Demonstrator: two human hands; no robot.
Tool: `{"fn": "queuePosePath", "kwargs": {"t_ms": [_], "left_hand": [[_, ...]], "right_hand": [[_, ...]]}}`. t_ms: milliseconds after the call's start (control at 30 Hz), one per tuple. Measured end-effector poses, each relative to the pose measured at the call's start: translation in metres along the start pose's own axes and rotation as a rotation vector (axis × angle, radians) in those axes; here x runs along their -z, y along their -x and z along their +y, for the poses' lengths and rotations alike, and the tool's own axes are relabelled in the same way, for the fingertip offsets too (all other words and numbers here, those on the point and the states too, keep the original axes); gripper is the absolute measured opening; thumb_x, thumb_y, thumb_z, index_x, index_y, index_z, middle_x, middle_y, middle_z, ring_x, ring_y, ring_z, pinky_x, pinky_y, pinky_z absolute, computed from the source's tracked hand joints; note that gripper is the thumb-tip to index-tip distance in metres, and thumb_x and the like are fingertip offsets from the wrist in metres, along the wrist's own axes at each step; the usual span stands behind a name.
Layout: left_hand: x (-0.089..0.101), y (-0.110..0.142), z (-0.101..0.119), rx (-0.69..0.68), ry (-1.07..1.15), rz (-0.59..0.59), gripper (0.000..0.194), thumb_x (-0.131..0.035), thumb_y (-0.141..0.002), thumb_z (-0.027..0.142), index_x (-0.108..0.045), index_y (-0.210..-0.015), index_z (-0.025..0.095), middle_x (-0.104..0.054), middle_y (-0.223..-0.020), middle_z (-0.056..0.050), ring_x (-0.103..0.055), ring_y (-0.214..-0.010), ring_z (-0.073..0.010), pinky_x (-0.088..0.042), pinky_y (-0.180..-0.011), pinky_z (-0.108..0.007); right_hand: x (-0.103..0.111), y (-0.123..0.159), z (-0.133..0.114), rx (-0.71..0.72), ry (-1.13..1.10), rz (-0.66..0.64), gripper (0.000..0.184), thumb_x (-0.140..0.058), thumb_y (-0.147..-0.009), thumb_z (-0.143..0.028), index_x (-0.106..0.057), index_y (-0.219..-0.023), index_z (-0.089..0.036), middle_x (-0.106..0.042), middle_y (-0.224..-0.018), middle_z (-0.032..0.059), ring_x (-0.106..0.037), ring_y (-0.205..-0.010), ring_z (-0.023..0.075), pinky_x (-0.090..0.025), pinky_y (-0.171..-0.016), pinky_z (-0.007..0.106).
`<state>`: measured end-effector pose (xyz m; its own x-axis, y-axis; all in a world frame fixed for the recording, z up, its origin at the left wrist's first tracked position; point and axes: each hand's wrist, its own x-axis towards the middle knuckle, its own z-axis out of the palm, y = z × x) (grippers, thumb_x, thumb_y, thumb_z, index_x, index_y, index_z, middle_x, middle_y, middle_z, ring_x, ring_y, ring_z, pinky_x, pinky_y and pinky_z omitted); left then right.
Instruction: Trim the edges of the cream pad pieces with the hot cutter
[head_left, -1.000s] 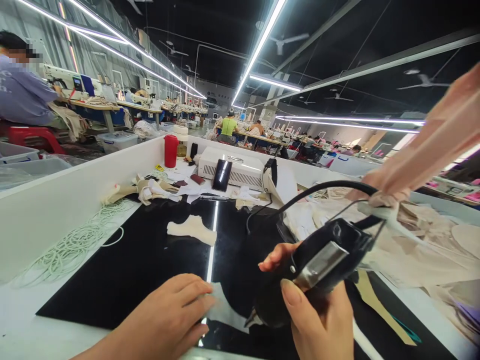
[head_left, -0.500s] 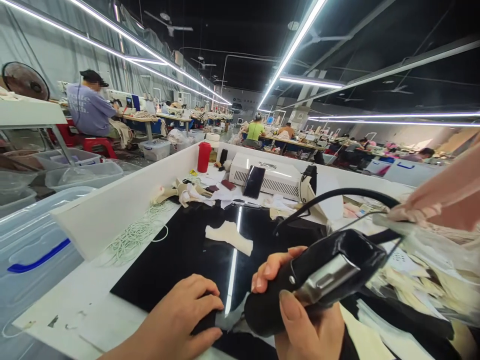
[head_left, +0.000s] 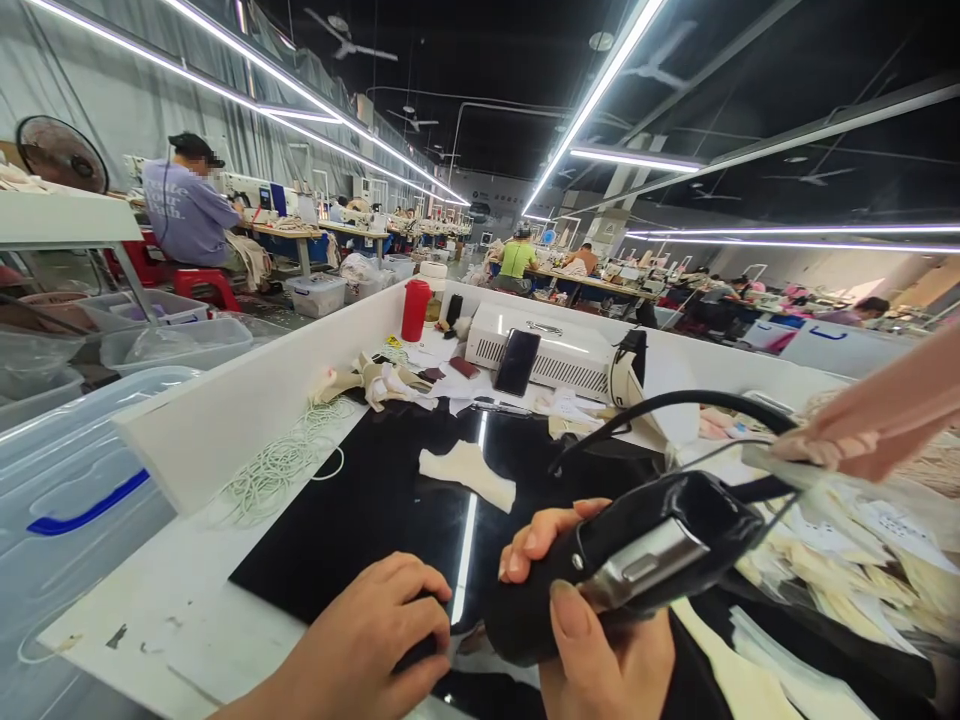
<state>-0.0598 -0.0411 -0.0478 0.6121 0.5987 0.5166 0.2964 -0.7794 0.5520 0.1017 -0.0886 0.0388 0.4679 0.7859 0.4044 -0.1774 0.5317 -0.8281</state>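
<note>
My right hand (head_left: 600,630) grips a black hand-held corded tool (head_left: 667,540) with a silver metal lever on its side. The thumb presses near the lever, and the tool's rounded black end points down to the left. A thick black cable (head_left: 697,400) loops from its far end. To the left, my left hand (head_left: 390,620) rests low over the glossy black panel (head_left: 337,520), fingers bent and the thumb apart from them. Only dark surface shows in that gap; its fingertips are partly hidden. Beyond both hands lies a cream-coloured cut fabric piece (head_left: 469,473).
Tangled pale green cord (head_left: 277,470) lies left of the panel. Behind it stand a red tumbler (head_left: 415,310), a phone (head_left: 517,362) and a white vented box (head_left: 547,345). Cream scraps (head_left: 847,560) crowd the right. Pink fabric (head_left: 892,410) hangs by the cable. Co-workers sit farther off.
The view has shifted slightly, so the table appears a little farther right. My right hand and the tool sit slightly lower left in view; both hands keep nearly the same pose.
</note>
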Motion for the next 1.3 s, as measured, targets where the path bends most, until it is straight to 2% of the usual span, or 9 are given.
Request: {"fn": "queuePosePath", "kwargs": {"t_ms": [200,400,500,667,1100,1300], "left_hand": [[0.022,-0.007,0.015,-0.059,-0.096,-0.067,0.014,-0.069,-0.092,0.011,-0.068,-0.090,0.025,-0.073,-0.113,0.000,-0.071,-0.104,-0.0170,-0.056,-0.096,-0.024],[0.036,0.005,0.015,-0.153,-0.237,-0.056,0.013,-0.064,-0.102,0.019,-0.074,-0.104,0.027,-0.075,-0.118,-0.003,-0.073,-0.108,-0.0192,-0.058,-0.101,-0.030],[0.037,0.011,0.013,-0.230,-0.308,-0.045,0.014,-0.063,-0.104,0.021,-0.074,-0.109,0.027,-0.077,-0.114,-0.003,-0.075,-0.103,-0.0184,-0.056,-0.108,-0.035],[0.033,0.014,0.012,-0.271,-0.352,-0.012,0.011,-0.068,-0.101,0.024,-0.075,-0.109,0.027,-0.079,-0.110,-0.002,-0.075,-0.102,-0.0183,-0.057,-0.107,-0.034],[0.026,0.013,0.015,-0.261,-0.338,0.020,0.010,-0.068,-0.100,0.021,-0.075,-0.106,0.026,-0.079,-0.107,-0.003,-0.075,-0.102,-0.0195,-0.059,-0.104,-0.034],[0.033,0.011,0.019,-0.225,-0.265,0.007,0.014,-0.061,-0.104,0.018,-0.073,-0.108,0.024,-0.079,-0.108,-0.003,-0.076,-0.099,-0.0162,-0.055,-0.110,-0.033]], "right_hand": [[-0.003,0.001,0.002,0.044,-0.017,0.008,0.037,-0.078,-0.091,-0.047,-0.059,-0.119,-0.032,-0.062,-0.088,-0.0030,-0.062,-0.071,0.0136,-0.053,-0.069,0.032],[-0.001,0.001,0.004,0.041,-0.017,0.009,0.035,-0.078,-0.091,-0.044,-0.060,-0.118,-0.032,-0.062,-0.089,-0.0029,-0.062,-0.072,0.0136,-0.053,-0.070,0.033],[0.001,0.000,0.003,0.051,0.006,-0.004,0.034,-0.077,-0.092,-0.044,-0.059,-0.119,-0.032,-0.062,-0.089,-0.0024,-0.062,-0.072,0.0146,-0.053,-0.069,0.034],[-0.001,0.001,0.002,0.029,-0.013,0.003,0.033,-0.076,-0.092,-0.041,-0.059,-0.119,-0.032,-0.062,-0.089,-0.0033,-0.062,-0.072,0.0148,-0.052,-0.071,0.034],[-0.008,0.001,0.004,0.048,-0.043,-0.010,0.031,-0.076,-0.094,-0.038,-0.059,-0.119,-0.032,-0.063,-0.088,-0.0032,-0.061,-0.072,0.0139,-0.053,-0.071,0.034],[-0.005,0.001,0.003,0.016,-0.044,-0.021,0.028,-0.074,-0.094,-0.039,-0.059,-0.118,-0.032,-0.060,-0.088,-0.0037,-0.060,-0.072,0.0142,-0.053,-0.070,0.034]]}}
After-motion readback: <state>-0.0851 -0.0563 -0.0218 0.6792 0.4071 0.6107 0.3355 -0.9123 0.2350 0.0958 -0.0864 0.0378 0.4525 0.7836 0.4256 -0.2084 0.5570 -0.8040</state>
